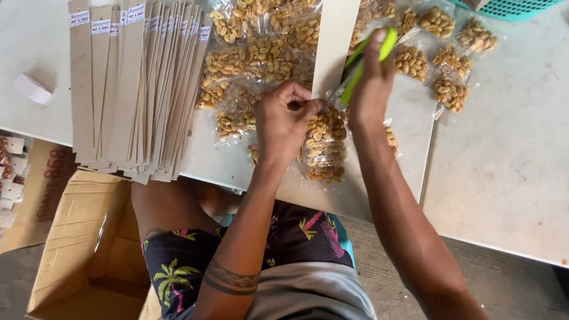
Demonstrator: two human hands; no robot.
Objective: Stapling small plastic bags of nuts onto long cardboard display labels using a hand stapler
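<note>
While the white worktop (504, 178) carries everything, the biggest item on it is the fanned stack of long brown cardboard strips (133, 89) toward its left end, their long axes running from the near edge to the far edge, labelled ends at the far side and near ends overhanging the near edge a little. Next in size comes the one pale card strip (332, 47) being worked on — it lies near the middle of the worktop, long axis also near-to-far, tilted slightly to the right at its far end. It looks stiff but thin and light, so it would likely bend if lifted by one end; holding it flat near the point of work seems safest.

Around it lie small clear bags of peanuts (261, 53), loose and shifting inside slick film, light, and probably easiest taken by the empty top flap rather than the filled belly. One such bag (323, 145) sits against the strip's near part, its neck pointing to the far edge.

The left hand (284, 118) is closed in a pinch on that bag's top against the strip. The right hand (370, 89) is wrapped around a green stapler (364, 59), which slants up to the far right — its mouth seems to meet the strip's edge, though fingers hide the exact contact.
</note>
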